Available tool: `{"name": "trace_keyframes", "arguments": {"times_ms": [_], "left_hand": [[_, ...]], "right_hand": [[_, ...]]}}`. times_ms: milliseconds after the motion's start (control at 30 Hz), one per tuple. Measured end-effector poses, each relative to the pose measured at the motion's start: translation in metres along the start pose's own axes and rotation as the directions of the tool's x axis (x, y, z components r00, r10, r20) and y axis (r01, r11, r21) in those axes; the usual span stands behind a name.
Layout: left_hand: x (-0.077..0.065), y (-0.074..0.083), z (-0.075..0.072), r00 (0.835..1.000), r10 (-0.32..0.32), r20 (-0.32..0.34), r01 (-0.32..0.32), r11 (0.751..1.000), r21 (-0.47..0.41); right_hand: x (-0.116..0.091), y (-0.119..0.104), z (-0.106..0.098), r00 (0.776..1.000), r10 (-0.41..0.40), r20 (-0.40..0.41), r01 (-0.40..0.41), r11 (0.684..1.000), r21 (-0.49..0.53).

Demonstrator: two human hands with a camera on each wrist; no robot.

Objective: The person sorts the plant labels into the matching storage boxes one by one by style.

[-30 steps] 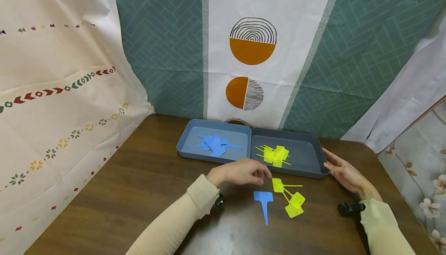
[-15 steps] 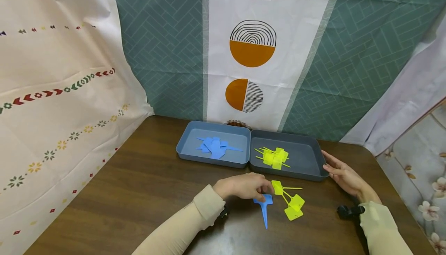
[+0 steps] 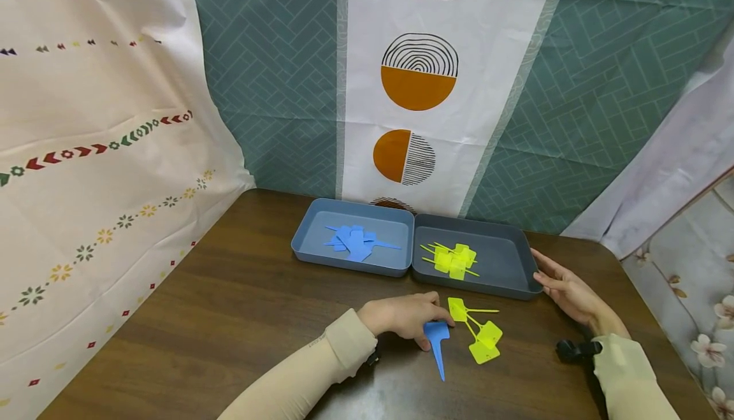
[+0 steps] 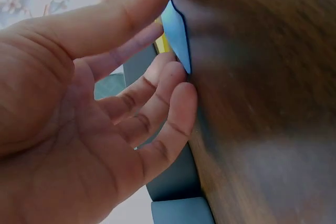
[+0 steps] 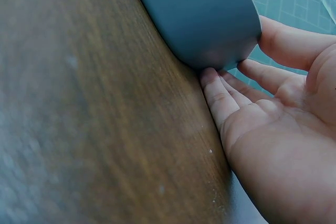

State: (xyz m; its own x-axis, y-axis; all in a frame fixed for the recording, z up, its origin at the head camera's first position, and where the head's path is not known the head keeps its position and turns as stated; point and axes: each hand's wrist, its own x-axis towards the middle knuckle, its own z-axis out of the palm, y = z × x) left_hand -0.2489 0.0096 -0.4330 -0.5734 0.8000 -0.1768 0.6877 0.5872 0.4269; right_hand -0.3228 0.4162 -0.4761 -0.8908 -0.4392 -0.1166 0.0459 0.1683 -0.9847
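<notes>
A blue T-shaped plant label [image 3: 438, 337] lies in front of the trays; my left hand [image 3: 395, 316] pinches its wide head between thumb and forefinger. In the left wrist view, the label [image 4: 177, 38] slopes past the thumb, its point near the other curled fingers. At the right, my right hand [image 3: 573, 292] touches the end of the dark grey tray [image 3: 504, 257] with thumb and fingertips. The right wrist view shows these fingers fairly straight against the tray's rounded corner [image 5: 210, 19]. Several yellow square tags with thin tails [image 3: 453, 260] lie in this tray.
A blue-grey tray [image 3: 312, 241] with several blue labels [image 3: 355, 241] adjoins the dark tray on the left. A few loose yellow tags [image 3: 484, 341] lie on the brown table [image 3: 229, 305] right of my left hand. Patterned cloths [image 3: 275, 88] hang behind and beside the table.
My left hand has come down toward me from beside the dark tray onto the blue label's head. The label has shifted slightly right. My right hand stays at the tray's end.
</notes>
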Motion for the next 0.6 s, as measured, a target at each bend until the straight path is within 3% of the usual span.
{"name": "trace_keyframes", "arguments": {"times_ms": [233, 600], "left_hand": [[0.0009, -0.0024, 0.0021, 1.0, -0.018, -0.015, 0.017, 0.999, -0.04], [-0.0013, -0.006, -0.0008, 0.996, -0.074, -0.045, 0.073, 0.997, -0.018]], "right_hand": [[0.0006, -0.0011, 0.0012, 1.0, 0.003, -0.002, -0.003, 1.0, 0.01], [-0.0013, 0.0025, -0.0021, 0.999, -0.033, 0.029, 0.034, 0.999, -0.025]]}}
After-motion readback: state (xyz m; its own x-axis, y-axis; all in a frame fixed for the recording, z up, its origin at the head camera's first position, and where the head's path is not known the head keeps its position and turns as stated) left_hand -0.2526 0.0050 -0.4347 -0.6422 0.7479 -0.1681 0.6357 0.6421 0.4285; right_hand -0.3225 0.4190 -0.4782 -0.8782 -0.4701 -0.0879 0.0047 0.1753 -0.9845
